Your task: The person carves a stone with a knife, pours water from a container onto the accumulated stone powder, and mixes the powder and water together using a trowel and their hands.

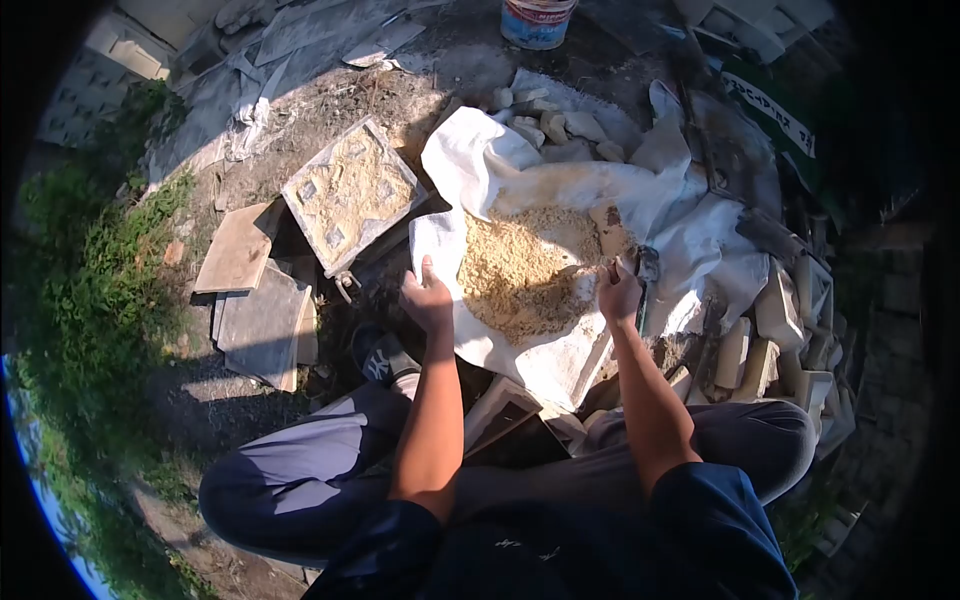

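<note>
A white woven sack lies spread on the ground in front of me, its edges raised in folds. Yellowish crumbly material is heaped on it, partly in shadow. My left hand is closed at the sack's left edge, thumb upward, gripping the fabric. On the other side, my right hand is closed with its fingers pinched, over the right border of the heap. What it holds is too unclear to name; a small grey object shows just beyond its fingers.
To the left stands a square mould-like tray with yellowish material around grey diamond shapes. Flat slabs lie nearer me. Pale block pieces are piled at right, stones behind the sack. A bucket stands at the far side.
</note>
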{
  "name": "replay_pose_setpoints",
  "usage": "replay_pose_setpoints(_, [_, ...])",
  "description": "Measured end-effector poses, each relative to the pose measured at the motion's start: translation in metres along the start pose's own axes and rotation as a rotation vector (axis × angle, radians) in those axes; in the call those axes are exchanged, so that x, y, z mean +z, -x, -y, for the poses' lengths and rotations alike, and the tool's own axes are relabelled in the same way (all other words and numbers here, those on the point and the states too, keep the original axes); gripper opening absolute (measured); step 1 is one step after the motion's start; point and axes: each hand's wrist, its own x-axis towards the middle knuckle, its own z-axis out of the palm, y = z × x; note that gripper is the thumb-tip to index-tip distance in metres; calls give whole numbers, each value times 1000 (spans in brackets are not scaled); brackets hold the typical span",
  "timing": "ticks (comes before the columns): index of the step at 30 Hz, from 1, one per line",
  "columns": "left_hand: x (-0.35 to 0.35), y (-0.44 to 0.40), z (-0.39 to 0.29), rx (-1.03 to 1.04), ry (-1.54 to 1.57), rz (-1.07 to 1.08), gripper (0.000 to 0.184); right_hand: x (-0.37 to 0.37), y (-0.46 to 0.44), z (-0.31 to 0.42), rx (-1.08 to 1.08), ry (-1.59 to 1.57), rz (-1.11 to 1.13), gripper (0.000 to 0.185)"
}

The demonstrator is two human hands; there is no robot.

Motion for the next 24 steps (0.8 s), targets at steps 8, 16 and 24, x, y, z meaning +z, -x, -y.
replay_pose_setpoints(8, [-18,-4,-23,-55,107,-54,38,14,47,50,-249,-178,450,42])
replay_pose_setpoints(16, [4,-3,8,87,49,-50,47,23,-14,58,-327,22,311,40])
replay_pose_setpoints(24, [-38,17,-60,407,401,-132,23,-15,55,75,-157,-165,525,45])
